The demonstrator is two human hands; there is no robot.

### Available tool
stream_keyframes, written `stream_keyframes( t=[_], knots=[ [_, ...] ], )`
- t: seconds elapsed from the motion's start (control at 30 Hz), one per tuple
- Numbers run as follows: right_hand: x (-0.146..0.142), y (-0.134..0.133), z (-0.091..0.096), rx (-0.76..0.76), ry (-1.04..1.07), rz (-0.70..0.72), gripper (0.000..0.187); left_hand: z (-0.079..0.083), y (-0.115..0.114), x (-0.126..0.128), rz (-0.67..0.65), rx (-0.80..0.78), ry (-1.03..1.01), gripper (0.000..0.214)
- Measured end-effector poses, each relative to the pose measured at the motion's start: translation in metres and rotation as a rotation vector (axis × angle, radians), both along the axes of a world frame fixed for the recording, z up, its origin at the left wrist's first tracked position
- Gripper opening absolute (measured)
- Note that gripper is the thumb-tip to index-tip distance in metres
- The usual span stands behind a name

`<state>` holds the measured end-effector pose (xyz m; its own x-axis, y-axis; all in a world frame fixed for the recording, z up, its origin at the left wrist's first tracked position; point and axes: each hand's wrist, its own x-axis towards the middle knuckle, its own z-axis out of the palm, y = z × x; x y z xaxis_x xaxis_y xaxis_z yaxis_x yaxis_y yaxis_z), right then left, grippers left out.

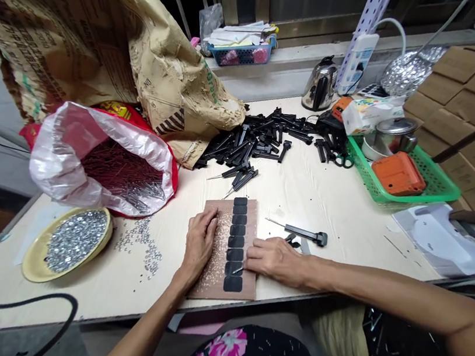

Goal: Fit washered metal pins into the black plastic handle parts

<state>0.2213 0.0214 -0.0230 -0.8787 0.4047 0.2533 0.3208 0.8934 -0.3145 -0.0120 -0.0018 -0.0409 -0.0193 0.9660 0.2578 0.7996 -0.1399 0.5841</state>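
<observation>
Hands on brown board at near edge of desk

Position: the brown board (215,207) lies flat on the desk (327,196), right at its near edge and directly in front of the person. A single column of black caps (236,242) runs down the board's middle.

Left hand (199,243): spread flat, palm down, pressing on the board's left part beside the column. It holds nothing.

Right hand (273,258): resting at the board's right edge, fingers drawn narrow and pinched on a thin metal pin (237,271), whose tip meets one of the lower caps.

Surroundings: a black-handled pin tool (303,232) lies on the desk just behind the right hand. A heap of black handles (252,139) sits farther back. To the left, an open plastic bag (102,165) holds long metal pins, and a yellow dish (33,267) near it is filled with small silver pieces, some of which lie spilled beside it.
</observation>
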Motion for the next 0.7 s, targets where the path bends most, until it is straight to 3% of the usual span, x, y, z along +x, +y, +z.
stream_keyframes(
  t=[0.03, 0.13, 0.37, 0.47, 0.6, 0.7],
  knots=[
    [0.0, 0.001, 0.004, -0.017, 0.003, -0.017, 0.029, 0.0, 0.0, 0.0, 0.003, 0.0, -0.001, 0.036],
    [0.001, 0.011, 0.014, -0.092, 0.021, -0.259, 0.037, 0.001, 0.0, 0.0, 0.01, -0.004, -0.012, 0.035],
    [-0.004, -0.005, 0.008, -0.027, -0.044, 0.041, 0.026, 0.001, -0.001, 0.0, 0.013, -0.002, -0.026, 0.035],
    [-0.003, -0.01, 0.005, -0.018, -0.042, 0.019, 0.027, 0.0, -0.002, 0.0, 0.005, -0.001, -0.033, 0.035],
    [0.0, 0.004, 0.003, -0.105, -0.008, -0.001, 0.026, -0.001, -0.002, 0.0, -0.002, 0.002, -0.038, 0.035],
    [-0.004, 0.021, 0.001, -0.169, 0.036, -0.145, 0.024, -0.001, -0.003, 0.0, -0.002, 0.007, -0.045, 0.034]
  ],
)
